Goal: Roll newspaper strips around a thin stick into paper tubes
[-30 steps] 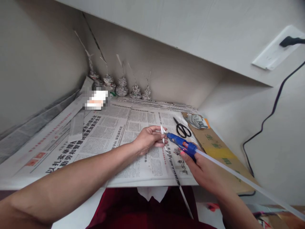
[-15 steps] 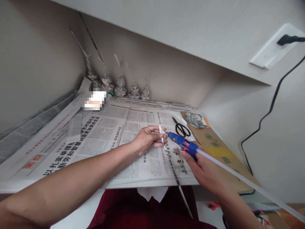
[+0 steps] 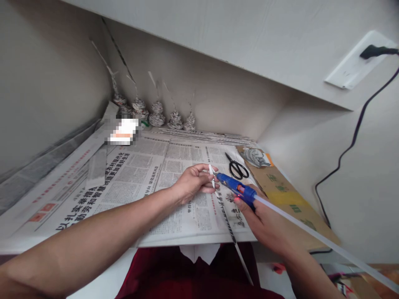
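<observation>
My left hand (image 3: pixel 195 180) pinches the upper end of a thin rolled newspaper stick (image 3: pixel 229 226), whose white tip pokes up between thumb and fingers. The stick slants down past the table's front edge toward my lap. In my right hand (image 3: pixel 257 216) is a blue hot glue gun (image 3: pixel 232 182), gripped by its handle. A long translucent glue stick (image 3: pixel 305 226) runs out of the gun's back. The nozzle is at the paper near my left fingertips; whether it touches cannot be seen clearly. Black-handled scissors (image 3: pixel 237 167) lie just beyond the gun.
Newspaper sheets (image 3: pixel 174 166) cover the table. Several woven paper gourd shapes (image 3: pixel 157 114) line the back wall, with rolled paper sticks (image 3: pixel 215 136) before them. A cardboard piece (image 3: pixel 286 195) lies at right. A black cord (image 3: pixel 349 149) hangs from the wall socket (image 3: pixel 358 62). A pixelated bright object (image 3: pixel 124 131) lies left.
The glue gun in my right hand has shifted slightly left, bringing its nozzle closer to the paper tip. My left hand stays almost where it was, still pinching the stick.
</observation>
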`<move>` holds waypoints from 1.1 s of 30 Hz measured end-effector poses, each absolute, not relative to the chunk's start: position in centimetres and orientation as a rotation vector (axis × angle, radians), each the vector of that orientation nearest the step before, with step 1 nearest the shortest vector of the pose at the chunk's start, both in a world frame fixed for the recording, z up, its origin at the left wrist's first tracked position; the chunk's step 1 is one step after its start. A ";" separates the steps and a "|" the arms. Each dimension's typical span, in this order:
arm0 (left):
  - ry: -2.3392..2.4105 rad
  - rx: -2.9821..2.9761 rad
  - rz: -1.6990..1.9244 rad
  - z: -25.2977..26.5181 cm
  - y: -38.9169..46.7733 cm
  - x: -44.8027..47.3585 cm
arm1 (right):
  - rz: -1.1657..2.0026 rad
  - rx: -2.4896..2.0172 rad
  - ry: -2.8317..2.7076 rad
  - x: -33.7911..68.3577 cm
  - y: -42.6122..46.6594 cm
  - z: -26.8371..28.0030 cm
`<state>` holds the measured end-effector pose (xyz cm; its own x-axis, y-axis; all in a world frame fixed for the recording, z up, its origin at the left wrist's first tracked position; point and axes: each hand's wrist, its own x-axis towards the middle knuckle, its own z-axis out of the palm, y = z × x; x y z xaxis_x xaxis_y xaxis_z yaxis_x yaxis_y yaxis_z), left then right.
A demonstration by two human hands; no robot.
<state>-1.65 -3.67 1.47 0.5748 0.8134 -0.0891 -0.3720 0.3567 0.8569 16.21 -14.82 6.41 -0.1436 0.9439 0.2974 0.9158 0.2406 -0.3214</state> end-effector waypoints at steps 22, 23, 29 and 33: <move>0.547 0.906 0.813 1.6 -3.5 -1.8 | -0.041 -1.776 -2.096 16.4 -15.1 7.4; 0.543 0.899 0.808 1.6 -3.5 -1.8 | -0.074 -1.797 -2.088 16.9 -15.1 7.3; 0.568 0.839 0.797 1.8 -3.4 -1.8 | -0.284 -2.029 -2.127 23.9 -14.8 5.9; 0.578 0.814 0.779 2.0 -3.5 -1.8 | -0.512 -2.188 -2.218 30.6 -15.1 5.0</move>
